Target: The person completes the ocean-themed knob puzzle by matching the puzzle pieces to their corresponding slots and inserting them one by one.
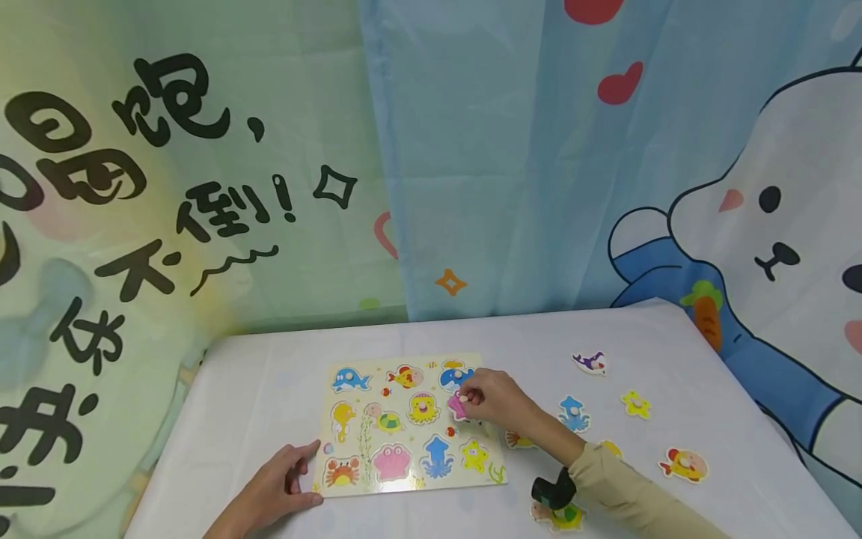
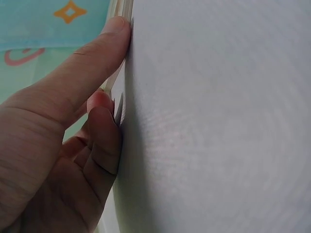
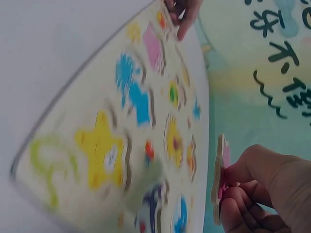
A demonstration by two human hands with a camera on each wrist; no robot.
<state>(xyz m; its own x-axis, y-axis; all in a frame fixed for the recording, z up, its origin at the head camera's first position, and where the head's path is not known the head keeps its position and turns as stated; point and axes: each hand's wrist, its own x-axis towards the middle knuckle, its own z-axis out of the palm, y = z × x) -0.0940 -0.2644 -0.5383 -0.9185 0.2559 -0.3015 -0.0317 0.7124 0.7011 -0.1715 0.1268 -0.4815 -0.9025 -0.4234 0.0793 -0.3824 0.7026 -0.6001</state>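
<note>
as left fingers touch board, right pinch piece.

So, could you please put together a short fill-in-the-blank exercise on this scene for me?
1. The right hand pinches a puzzle piece whose colour is ____.
2. In the head view, the left hand touches the ____ edge of the puzzle board.
3. In the head view, the loose star piece lies to the ____ of the board.
4. That star piece is coloured ____.

Missing words: pink; left; right; yellow.
</note>
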